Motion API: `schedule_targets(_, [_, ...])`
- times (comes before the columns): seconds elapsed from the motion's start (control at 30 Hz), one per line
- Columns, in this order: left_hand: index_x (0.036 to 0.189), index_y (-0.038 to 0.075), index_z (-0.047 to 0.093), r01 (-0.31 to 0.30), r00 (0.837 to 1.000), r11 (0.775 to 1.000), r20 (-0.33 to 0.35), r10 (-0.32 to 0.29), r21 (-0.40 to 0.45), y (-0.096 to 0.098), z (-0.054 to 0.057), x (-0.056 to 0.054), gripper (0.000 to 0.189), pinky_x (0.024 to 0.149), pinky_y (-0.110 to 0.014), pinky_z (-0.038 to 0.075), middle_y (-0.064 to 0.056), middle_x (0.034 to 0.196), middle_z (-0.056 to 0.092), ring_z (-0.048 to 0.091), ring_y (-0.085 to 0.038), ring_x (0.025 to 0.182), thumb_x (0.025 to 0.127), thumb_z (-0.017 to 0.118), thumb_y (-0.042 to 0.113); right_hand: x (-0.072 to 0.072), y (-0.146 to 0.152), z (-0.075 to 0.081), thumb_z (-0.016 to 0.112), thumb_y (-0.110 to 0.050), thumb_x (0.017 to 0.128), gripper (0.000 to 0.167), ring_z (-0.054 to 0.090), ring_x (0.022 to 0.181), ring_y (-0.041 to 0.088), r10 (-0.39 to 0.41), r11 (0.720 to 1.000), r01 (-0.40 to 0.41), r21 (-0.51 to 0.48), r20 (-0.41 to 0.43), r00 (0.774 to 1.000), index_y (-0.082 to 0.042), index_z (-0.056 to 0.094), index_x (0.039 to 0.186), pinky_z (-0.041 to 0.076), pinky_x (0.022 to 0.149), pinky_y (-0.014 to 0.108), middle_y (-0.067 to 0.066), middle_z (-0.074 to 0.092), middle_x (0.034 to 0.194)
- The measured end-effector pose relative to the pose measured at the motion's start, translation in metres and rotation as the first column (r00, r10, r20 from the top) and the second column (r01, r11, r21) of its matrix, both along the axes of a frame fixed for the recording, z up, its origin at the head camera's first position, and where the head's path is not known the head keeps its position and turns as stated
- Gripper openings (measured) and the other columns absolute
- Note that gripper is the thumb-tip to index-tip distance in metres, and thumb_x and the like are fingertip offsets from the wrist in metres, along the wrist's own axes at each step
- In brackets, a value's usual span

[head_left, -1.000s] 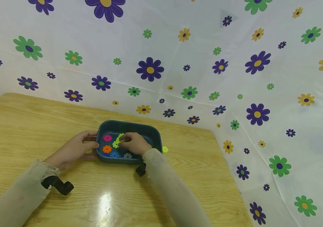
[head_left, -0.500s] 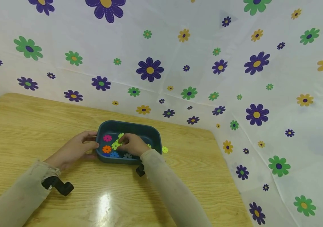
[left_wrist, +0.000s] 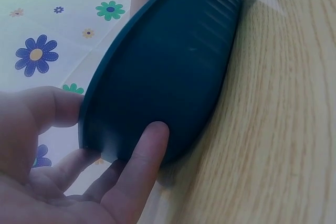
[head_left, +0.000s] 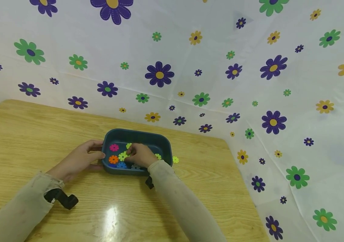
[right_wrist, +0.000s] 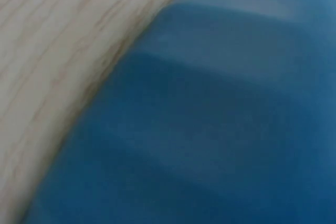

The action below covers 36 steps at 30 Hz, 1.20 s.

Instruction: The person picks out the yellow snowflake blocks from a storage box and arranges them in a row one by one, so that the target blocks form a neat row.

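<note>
Just beside the tray (head_left: 138,136), yellow disc (head_left: 175,159)

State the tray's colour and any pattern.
The tray is plain dark blue-green; the head view shows it best.

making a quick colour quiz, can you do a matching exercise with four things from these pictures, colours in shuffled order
Things:
1. tray
2. notched disc outside the tray
3. tabletop
4. sheet behind the table

Colours:
A. bright yellow-green
B. white with a purple, green and yellow print
C. dark blue-green
D. light brown

Pairs: 1-C, 2-A, 3-D, 4-B
</note>
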<state>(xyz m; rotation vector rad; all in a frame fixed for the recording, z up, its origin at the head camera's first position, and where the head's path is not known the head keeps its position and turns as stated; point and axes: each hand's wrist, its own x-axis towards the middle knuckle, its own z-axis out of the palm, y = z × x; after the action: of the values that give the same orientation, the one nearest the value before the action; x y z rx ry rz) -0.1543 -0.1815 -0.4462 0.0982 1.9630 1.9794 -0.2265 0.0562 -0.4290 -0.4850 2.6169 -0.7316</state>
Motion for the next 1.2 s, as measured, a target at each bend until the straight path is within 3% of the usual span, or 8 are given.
schedule_targets(0.4, [0.159,-0.003,0.025,0.010,1.000,1.000,-0.010,-0.010,-0.006,0.0024,0.0013,-0.0014,0.066,0.094,-0.041,0.061,-0.030,0.155,0.033,0.057,-0.034,0.122,0.105,0.058,0.015,-0.0001,0.0024,-0.0015,0.080,-0.024,0.092,0.018,0.059,0.081,0.011,-0.021,1.000,0.021,0.007,0.014,1.000,-0.014,0.068,0.100,0.054,0.071,0.024,-0.004,0.066,0.094])
schedule_targets(0.7, [0.159,-0.005,0.021,-0.003,1.000,1.000,-0.018,0.003,-0.004,0.0018,-0.0002,-0.0014,0.067,0.094,-0.043,0.061,-0.032,0.157,0.027,0.055,-0.037,0.124,0.106,0.056,0.013,-0.0020,0.0046,-0.0025,0.075,-0.019,0.096,0.008,0.057,0.077,0.009,0.038,0.998,-0.037,-0.046,0.017,0.999,-0.015,0.069,0.094,0.051,0.068,0.022,-0.006,0.065,0.091])
schedule_targets(0.83, [0.159,-0.005,0.021,-0.002,1.000,1.000,-0.019,0.002,0.002,0.0017,-0.0006,-0.0011,0.067,0.093,-0.042,0.062,-0.032,0.157,0.027,0.058,-0.032,0.118,0.106,0.056,0.013,-0.0018,0.0021,-0.0023,0.078,-0.023,0.095,0.025,0.059,0.075,0.009,0.038,0.998,-0.038,-0.043,0.021,0.999,-0.015,0.068,0.116,0.052,0.066,0.022,-0.006,0.065,0.088])
schedule_targets(0.97, [0.159,-0.004,0.021,0.002,1.000,1.000,-0.021,-0.002,-0.003,0.0011,-0.0009,-0.0012,0.067,0.092,-0.041,0.062,-0.032,0.157,0.027,0.059,-0.030,0.117,0.106,0.057,0.014,-0.0020,-0.0020,-0.0028,0.078,-0.024,0.095,0.042,0.060,0.070,0.009,0.093,0.996,-0.093,-0.009,-0.007,0.996,-0.015,0.066,0.134,0.051,0.062,0.021,-0.005,0.065,0.084])
schedule_targets(1.2, [0.160,-0.003,0.022,-0.004,1.000,1.000,-0.011,0.004,-0.011,0.0006,-0.0009,-0.0012,0.068,0.092,-0.041,0.062,-0.031,0.158,0.027,0.055,-0.035,0.122,0.105,0.058,0.015,-0.0014,-0.0028,-0.0028,0.079,-0.022,0.094,0.023,0.060,0.073,0.007,0.109,0.994,-0.109,-0.005,-0.011,0.994,-0.015,0.071,0.114,0.051,0.064,0.020,-0.006,0.065,0.084])
